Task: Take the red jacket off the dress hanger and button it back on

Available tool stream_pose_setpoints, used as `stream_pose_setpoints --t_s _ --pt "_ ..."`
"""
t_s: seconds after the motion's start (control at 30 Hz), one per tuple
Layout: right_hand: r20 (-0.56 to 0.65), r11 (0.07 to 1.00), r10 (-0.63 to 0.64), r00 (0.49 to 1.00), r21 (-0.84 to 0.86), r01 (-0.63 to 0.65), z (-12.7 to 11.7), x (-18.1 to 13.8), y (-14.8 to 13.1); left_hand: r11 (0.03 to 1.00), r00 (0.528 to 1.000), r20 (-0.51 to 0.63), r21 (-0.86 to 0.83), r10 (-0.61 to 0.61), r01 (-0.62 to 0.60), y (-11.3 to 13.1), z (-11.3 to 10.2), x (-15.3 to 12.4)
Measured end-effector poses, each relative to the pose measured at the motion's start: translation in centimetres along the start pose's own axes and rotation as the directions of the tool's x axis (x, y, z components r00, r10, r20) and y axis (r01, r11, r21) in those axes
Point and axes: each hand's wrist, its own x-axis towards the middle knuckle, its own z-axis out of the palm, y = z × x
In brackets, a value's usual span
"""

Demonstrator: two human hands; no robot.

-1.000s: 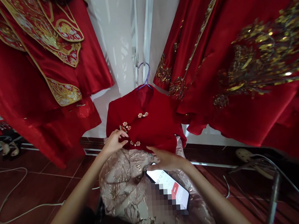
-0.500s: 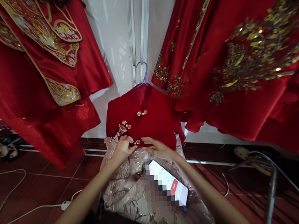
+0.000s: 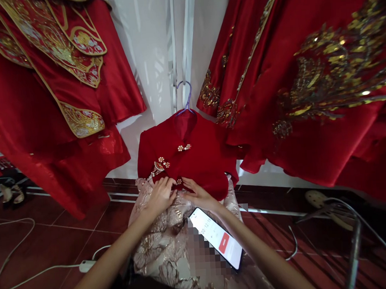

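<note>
A short red velvet jacket (image 3: 206, 154) hangs on a purple hanger (image 3: 187, 95), above a pale pink and gold floral skirt (image 3: 153, 248). Pearl flower fastenings and a beaded brooch (image 3: 160, 165) decorate its front. My left hand (image 3: 162, 194) is closed on the jacket's lower front edge, fingers bent and thumb close by, just left of the lowest beaded fastening (image 3: 179, 181). On the other side of that fastening, my right hand (image 3: 199, 196) rests on the hem with fingers stretched out. A lit phone (image 3: 225, 242) showing a running timer lies on the skirt.
Embroidered red gowns hang at left (image 3: 112, 79) and right (image 3: 310, 155). A white cable with a plug block (image 3: 86, 265) crosses the tiled floor. Shoes (image 3: 12, 195) stand at far left. A metal stand leg (image 3: 354, 252) is at lower right.
My left hand has shifted slightly right, toward the lowest fastening, covering part of it. My right fingertips have drawn a little nearer each other. The phone's timer has advanced.
</note>
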Motion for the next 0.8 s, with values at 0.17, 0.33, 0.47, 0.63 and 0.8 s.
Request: stream_pose_setpoints --t_s 0.17,0.33,0.47,0.63,0.8 --pt "0.013 0.998 0.051 0.999 0.047 -0.052 0.2 -0.1 -0.8 0.998 1.0 0.008 0.062 -0.002 0.002 0.1 0.3 0.1" --pt "0.021 0.994 0.061 0.998 0.089 -0.063 0.5 -0.3 -1.4 0.989 1.0 0.02 0.147 -0.001 -0.002 -0.2 0.1 0.2" --pt "0.033 0.99 0.055 0.998 0.129 -0.059 0.7 -0.3 -1.4 0.99 1.0 -0.006 0.144 0.001 0.0 -0.7 0.5 0.2" --pt "-0.08 0.988 0.059 0.995 0.15 -0.046 0.7 0.2 -0.7 0.997 0.997 -0.075 0.062 -0.033 0.038 -0.9 1.3 0.2" --pt "-0.129 0.965 0.108 0.986 0.251 -0.073 0.7 0.4 -0.5 0.999 0.994 -0.101 0.02 -0.047 0.05 -0.6 1.5 0.0"
